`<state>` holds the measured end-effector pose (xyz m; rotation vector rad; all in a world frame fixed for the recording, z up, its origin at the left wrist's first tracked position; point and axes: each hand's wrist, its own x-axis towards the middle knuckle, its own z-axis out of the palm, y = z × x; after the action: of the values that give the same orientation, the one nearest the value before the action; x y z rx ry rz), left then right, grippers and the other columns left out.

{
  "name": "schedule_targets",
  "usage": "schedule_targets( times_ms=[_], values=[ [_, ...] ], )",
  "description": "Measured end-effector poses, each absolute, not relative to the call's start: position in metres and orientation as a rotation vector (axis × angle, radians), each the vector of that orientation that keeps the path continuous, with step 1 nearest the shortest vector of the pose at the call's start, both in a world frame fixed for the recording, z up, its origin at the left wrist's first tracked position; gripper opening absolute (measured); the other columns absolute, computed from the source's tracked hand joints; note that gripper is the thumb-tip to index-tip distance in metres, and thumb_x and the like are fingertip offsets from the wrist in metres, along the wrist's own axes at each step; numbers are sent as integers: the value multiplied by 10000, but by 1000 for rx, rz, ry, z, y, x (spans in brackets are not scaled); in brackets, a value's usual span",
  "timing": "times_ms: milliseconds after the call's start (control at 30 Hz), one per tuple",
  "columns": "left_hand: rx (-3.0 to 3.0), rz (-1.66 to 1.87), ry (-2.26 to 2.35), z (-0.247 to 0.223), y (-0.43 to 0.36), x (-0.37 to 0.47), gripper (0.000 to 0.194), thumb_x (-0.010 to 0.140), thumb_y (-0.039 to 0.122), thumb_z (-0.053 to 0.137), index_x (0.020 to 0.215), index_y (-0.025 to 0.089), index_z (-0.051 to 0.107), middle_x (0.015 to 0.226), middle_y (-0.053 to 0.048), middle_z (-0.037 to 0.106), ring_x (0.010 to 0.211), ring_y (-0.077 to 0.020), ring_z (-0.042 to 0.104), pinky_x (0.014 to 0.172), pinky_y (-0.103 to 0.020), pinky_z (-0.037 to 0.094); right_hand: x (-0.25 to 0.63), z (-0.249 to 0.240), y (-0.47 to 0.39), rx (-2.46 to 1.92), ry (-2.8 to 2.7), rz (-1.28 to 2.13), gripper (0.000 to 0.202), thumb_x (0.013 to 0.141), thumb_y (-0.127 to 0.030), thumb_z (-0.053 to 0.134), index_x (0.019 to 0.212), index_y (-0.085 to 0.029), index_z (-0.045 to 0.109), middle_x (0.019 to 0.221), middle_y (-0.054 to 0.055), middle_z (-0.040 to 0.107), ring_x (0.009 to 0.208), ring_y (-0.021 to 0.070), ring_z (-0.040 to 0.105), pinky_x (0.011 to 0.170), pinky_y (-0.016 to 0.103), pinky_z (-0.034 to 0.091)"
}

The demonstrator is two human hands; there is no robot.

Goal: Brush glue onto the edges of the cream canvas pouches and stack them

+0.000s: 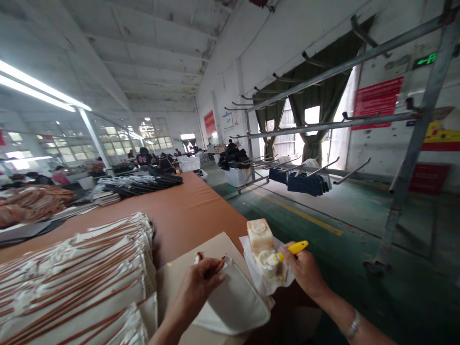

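The left hand [201, 280] pinches the white pouch [233, 302] corner under its fingertips. The right hand [305, 270], fingers closed around a yellow brush [293, 249], dips into the glue pot [264, 258]; she should load sparingly.

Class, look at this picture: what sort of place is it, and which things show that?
Probably a bag or garment workshop: stacked cream pieces with brown trim on a long brown worktable, metal hanging racks, and workers seated far back.

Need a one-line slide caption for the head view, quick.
Left hand pinches a white fabric piece on the brown table; right hand dips a yellow-handled tool into a glue container.
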<state>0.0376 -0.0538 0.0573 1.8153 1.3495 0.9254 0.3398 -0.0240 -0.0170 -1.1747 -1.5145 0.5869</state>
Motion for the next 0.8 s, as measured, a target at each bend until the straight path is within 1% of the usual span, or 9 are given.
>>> schedule_targets(
  times_ms=[133, 200, 233, 333, 500, 567, 667, 800],
  values=[
    [1608, 975, 1206, 48, -59, 35, 387, 738, 460, 730, 914, 117, 696, 786, -29, 638, 714, -152, 530, 620, -225, 396, 329, 25, -41, -1028, -1262, 741, 314, 923, -498, 512, 871, -193, 567, 561, -60, 420, 488, 107, 389, 462, 228, 310],
    [1584, 976, 1213, 44, -62, 37, 403, 720, 477, 749, 902, 120, 706, 779, -30, 642, 715, -156, 530, 621, -227, 397, 318, 50, -54, -907, -1201, 858, 311, 913, -498, 536, 851, -194, 553, 540, -76, 372, 466, 88, 325, 436, 217, 261],
    [1582, 974, 1224, 43, -63, 39, 413, 713, 489, 752, 898, 123, 711, 778, -33, 645, 717, -161, 534, 620, -230, 401, 311, 60, -60, -868, -1208, 899, 312, 910, -497, 541, 834, -194, 549, 531, -79, 360, 462, 86, 317, 432, 215, 257],
    [1579, 967, 1245, 44, -70, 46, 446, 690, 528, 758, 887, 130, 726, 768, -40, 656, 714, -177, 547, 601, -237, 407, 290, 79, -74, -823, -1300, 893, 302, 910, -470, 547, 796, -191, 551, 535, -73, 369, 470, 88, 341, 447, 216, 298],
    [1581, 929, 1185, 49, -79, 54, 446, 685, 554, 753, 829, 133, 726, 717, -28, 633, 676, -165, 529, 576, -234, 393, 271, 83, -75, -799, -1495, 643, 234, 920, -378, 534, 798, -183, 577, 636, -20, 507, 597, 127, 506, 591, 239, 422],
    [1579, 917, 1171, 48, -80, 55, 442, 698, 560, 739, 820, 136, 718, 716, -27, 628, 681, -166, 527, 580, -235, 391, 273, 84, -73, -808, -1519, 558, 225, 926, -353, 526, 785, -185, 576, 654, -11, 532, 613, 131, 526, 617, 240, 432],
    [1566, 910, 1181, 44, -79, 55, 440, 698, 567, 733, 812, 142, 706, 726, -29, 629, 694, -171, 529, 595, -241, 393, 278, 89, -76, -818, -1481, 478, 221, 935, -336, 519, 775, -192, 570, 637, -20, 524, 579, 120, 509, 581, 228, 417],
    [1530, 948, 1213, 41, -81, 57, 432, 661, 542, 768, 799, 141, 685, 712, -15, 603, 680, -159, 512, 587, -233, 376, 278, 87, -83, -798, -1542, 547, 195, 937, -326, 515, 809, -193, 576, 645, -19, 534, 588, 122, 526, 589, 222, 433]
  ],
)
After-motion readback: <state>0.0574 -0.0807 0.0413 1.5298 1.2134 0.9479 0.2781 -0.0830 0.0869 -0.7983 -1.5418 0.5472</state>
